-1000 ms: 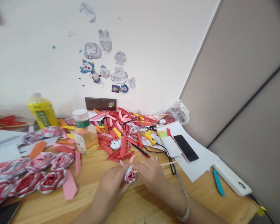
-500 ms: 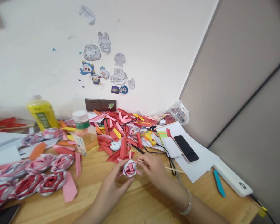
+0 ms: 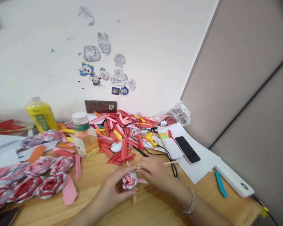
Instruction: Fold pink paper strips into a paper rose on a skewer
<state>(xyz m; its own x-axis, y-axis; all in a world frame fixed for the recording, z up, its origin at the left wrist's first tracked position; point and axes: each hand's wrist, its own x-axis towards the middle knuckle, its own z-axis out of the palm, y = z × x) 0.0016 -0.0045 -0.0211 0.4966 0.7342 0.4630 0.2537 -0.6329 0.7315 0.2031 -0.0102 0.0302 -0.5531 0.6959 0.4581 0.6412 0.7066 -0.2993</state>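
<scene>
A pink and white folded-paper rose (image 3: 130, 180) is held between the thumb and fingers of my left hand (image 3: 116, 185), over the front of the wooden table. Narrow pink paper tips stick out around the rose. Close on its right, my right hand (image 3: 153, 172) is closed on a thin wooden stick (image 3: 173, 162), whose far end points out to the right past the hand. The stick's near end lies by the rose's upper right edge; whether it touches the paper I cannot tell.
Finished paper roses (image 3: 52, 185) lie in rows at left. Behind my hands spreads a heap of folded paper strips (image 3: 124, 150), with a yellow glue gun (image 3: 151, 139) at its right. A jar (image 3: 85, 138), a yellow bottle (image 3: 42, 116) and a phone (image 3: 187, 150) stand or lie around.
The rose has turned in my left hand, its pink tips now pointing other ways. My right hand has shifted slightly, and the stick's outer end sits higher.
</scene>
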